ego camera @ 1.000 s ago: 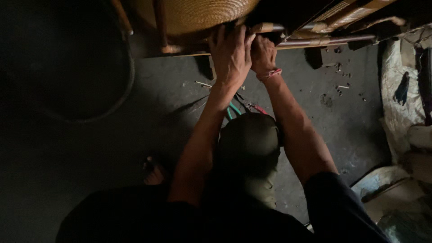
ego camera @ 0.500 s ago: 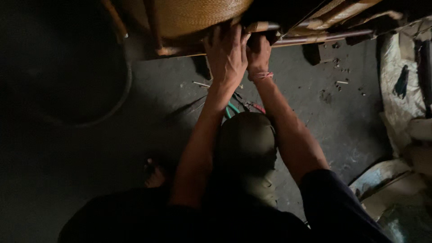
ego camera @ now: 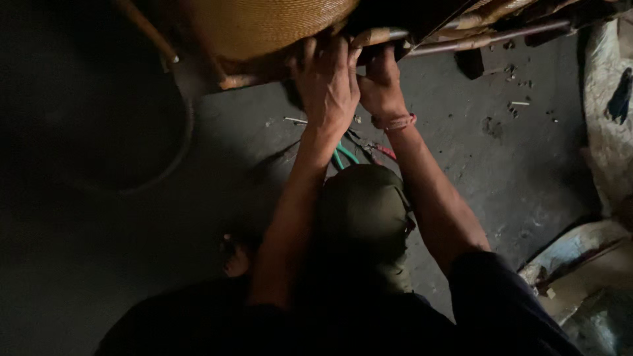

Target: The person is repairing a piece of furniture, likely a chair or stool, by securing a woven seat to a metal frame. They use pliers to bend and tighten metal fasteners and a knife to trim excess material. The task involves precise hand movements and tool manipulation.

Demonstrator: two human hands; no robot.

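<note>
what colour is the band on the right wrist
Pinkish red; the wrist band shows best in the head view, just below the right hand.

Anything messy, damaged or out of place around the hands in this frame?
Small bits of debris lie scattered on the dark floor, and loose green and red tools lie below the left hand and right hand gripping the cane frame. Nothing looks broken.

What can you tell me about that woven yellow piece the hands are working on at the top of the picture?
The woven piece looks like a rounded cane or wicker surface, golden yellow, tightly woven in fine rows. Only its lower part shows; the rest runs off the top edge. It sits on a frame of brown cane rods, one reaching right, others slanting down on the left. The left hand lies spread over the frame's edge just below the weave, and the right hand grips the rod beside it. Below is a dark floor.
</note>
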